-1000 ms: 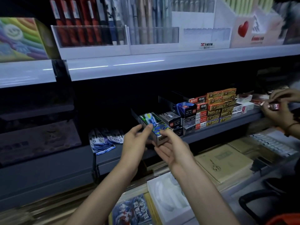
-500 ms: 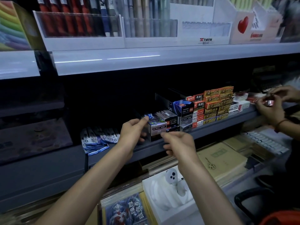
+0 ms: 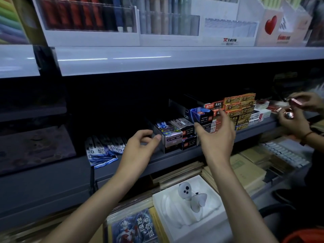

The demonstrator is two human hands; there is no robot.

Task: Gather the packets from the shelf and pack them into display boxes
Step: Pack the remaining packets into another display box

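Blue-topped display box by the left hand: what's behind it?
Behind the blue-topped display box only dark shelf shows; anything there is lost in shadow. Further back-right stands a black box marked 0.5, partly covered by a blue carton.

Four hands (image 3: 140,146) (image 3: 217,137) (image 3: 294,121) (image 3: 308,100), one white figurine (image 3: 185,192)

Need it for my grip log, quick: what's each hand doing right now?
Left hand: open, holds nothing, beside the small box.
Right hand: open, fingers spread, holds nothing.
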